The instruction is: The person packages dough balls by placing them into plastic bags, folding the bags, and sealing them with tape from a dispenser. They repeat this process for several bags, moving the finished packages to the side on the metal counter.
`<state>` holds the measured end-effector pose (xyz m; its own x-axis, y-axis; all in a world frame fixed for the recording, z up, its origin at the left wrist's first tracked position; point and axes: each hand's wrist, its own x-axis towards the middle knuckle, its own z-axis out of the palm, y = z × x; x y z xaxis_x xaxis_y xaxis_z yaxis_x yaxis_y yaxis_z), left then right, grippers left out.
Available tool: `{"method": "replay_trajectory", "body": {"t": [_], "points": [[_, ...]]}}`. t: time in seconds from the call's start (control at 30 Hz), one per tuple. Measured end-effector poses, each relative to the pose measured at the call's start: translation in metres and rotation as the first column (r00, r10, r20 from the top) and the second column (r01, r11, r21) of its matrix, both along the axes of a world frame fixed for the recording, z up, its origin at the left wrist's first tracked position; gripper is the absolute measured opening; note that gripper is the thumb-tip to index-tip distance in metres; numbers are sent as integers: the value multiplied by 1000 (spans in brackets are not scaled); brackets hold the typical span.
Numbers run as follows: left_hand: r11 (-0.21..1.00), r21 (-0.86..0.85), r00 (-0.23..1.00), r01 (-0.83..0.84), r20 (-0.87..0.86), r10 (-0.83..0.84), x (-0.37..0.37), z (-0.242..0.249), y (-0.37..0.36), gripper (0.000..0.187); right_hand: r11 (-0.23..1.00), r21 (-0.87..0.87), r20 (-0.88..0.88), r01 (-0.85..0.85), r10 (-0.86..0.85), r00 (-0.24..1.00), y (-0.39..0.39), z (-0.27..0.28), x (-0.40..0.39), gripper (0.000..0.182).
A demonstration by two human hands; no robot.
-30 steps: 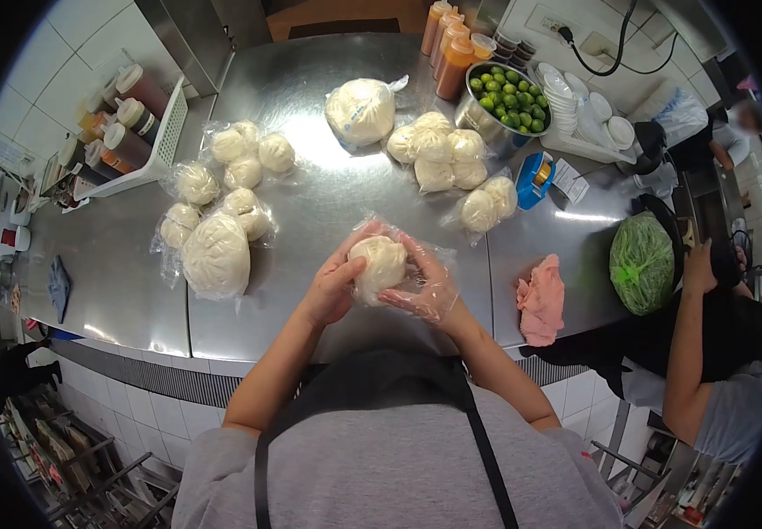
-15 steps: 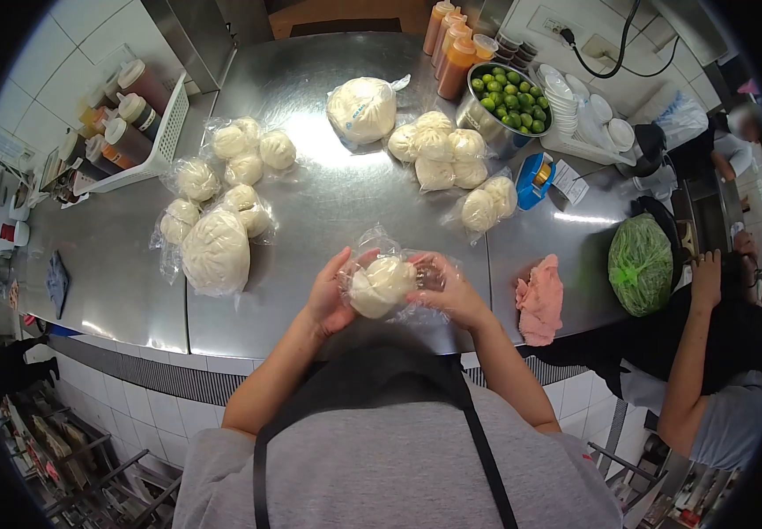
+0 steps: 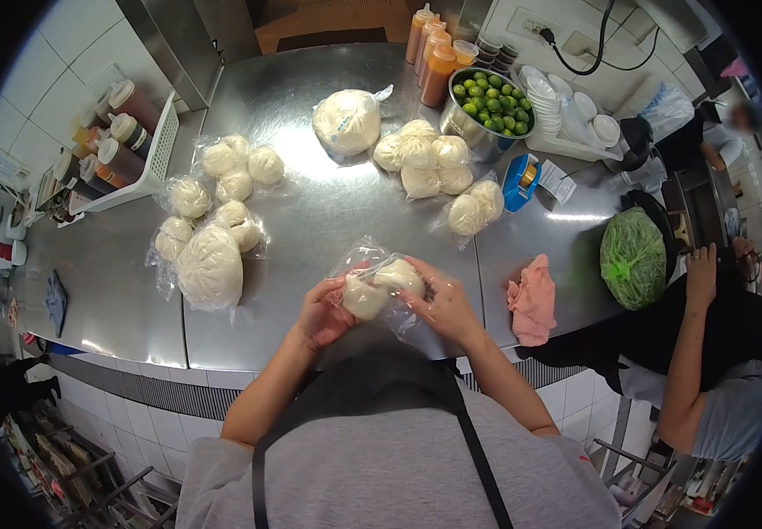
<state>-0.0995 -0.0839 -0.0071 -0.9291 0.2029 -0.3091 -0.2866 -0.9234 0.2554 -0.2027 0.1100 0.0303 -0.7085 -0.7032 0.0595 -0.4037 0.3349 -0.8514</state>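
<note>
Over the front of the steel counter, my left hand (image 3: 321, 319) is closed around a white dough ball (image 3: 364, 298) in clear plastic. My right hand (image 3: 448, 309) grips a second white dough ball (image 3: 401, 277), right beside the first and also within the plastic bag (image 3: 405, 323). Loose film hangs under and around my fingers. Bagged groups of similar balls lie beyond my hands: several to the left (image 3: 234, 183), several to the right (image 3: 419, 159). A large bagged white lump (image 3: 210, 267) sits at the left, another (image 3: 346, 122) at the back.
A pink cloth (image 3: 532, 301) and a bag of green leaves (image 3: 633, 260) lie on the right. Behind are a steel pot of limes (image 3: 453, 112), sauce bottles (image 3: 439, 75) and a blue tape dispenser (image 3: 519, 187). A white basket (image 3: 159, 154) of bottles stands left. A co-worker's arm (image 3: 686, 353) rests at the right.
The white mass between my hands now shows as two distinct balls side by side, the right one higher. The whole view has shifted slightly.
</note>
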Motion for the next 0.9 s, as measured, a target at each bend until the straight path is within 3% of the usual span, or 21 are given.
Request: {"method": "replay_trajectory", "body": {"t": [0.13, 0.17, 0.2, 0.23, 0.3, 0.33, 0.4, 0.47, 0.53, 0.57, 0.6, 0.63, 0.67, 0.7, 0.73, 0.77, 0.83, 0.87, 0.9], "points": [[996, 54, 998, -66, -1, 66, 0, 0, 5, 58, 1000, -24, -215, -10, 5, 977, 0, -4, 7, 51], [997, 31, 996, -69, -45, 70, 0, 0, 4, 57, 978, -183, 187, 102, -67, 980, 1, -8, 5, 49], [997, 9, 994, -73, -87, 73, 0, -1, 4, 56, 924, -276, 566, 263, -65, 822, 2, -11, 3, 47], [997, 10, 994, -75, -84, 75, 0, -2, 3, 56, 926, -274, 568, 262, -64, 821, 4, -7, 1, 47], [994, -77, 995, -73, 58, 78, -8, -1, -3, 54, 857, -226, 878, 463, -27, 477, 4, 4, -8, 47], [995, -77, 996, -69, 56, 74, -16, 1, -5, 54, 855, -227, 878, 466, -28, 478, 4, 2, -9, 47], [991, -136, 999, -11, 37, 16, -33, 10, -8, 55, 862, -303, 666, 407, -114, 737, 2, -7, -13, 48], [980, -197, 998, -2, 58, 14, -46, 20, -9, 55, 849, -356, 592, 389, -117, 798, 5, -18, -19, 50], [929, -368, 992, 40, 122, 5, -52, 21, -11, 56, 834, -407, 520, 373, -124, 845, 10, -31, -21, 52], [928, -371, 992, 44, 123, 2, -51, 17, -12, 56, 911, -325, 376, 252, -120, 919, 15, -36, -19, 54], [860, -511, 993, 7, 103, 53, -49, 9, -12, 54, 966, -214, 227, 142, -92, 969, 20, -42, -16, 57], [770, -638, 992, -31, 74, 101, -46, -1, -13, 53, 965, -217, 228, 146, -96, 969, 22, -40, -12, 57], [768, -640, 992, -26, 77, 98, -42, -17, -16, 53, 986, -158, -7, -49, 48, 999, 23, -37, -5, 57], [379, -915, 978, -136, -62, 201, -34, -37, -18, 52, 973, -55, -222, -225, 208, 953, 24, -35, 1, 58], [-99, -972, 947, -211, -228, 225, -26, -49, -19, 51, 973, -56, -208, -224, 208, 956, 24, -35, 7, 58], [-98, -975, 949, -197, -215, 232, -21, -29, -15, 51, 981, -39, -151, -191, 184, 971, 24, -35, 12, 57], [51, -991, 915, -126, -97, 391, -12, 8, -12, 55, 984, -24, -89, -177, 174, 981, 19, -36, 16, 56], [46, -992, 912, -116, -88, 400, -8, 2, -19, 55, 979, 2, -222, -205, 201, 954, 15, -37, 16, 56], [258, -951, 918, -168, -56, 393, -3, -8, -29, 59, 973, 30, -353, -227, 223, 909, 11, -38, 16, 56]]}}
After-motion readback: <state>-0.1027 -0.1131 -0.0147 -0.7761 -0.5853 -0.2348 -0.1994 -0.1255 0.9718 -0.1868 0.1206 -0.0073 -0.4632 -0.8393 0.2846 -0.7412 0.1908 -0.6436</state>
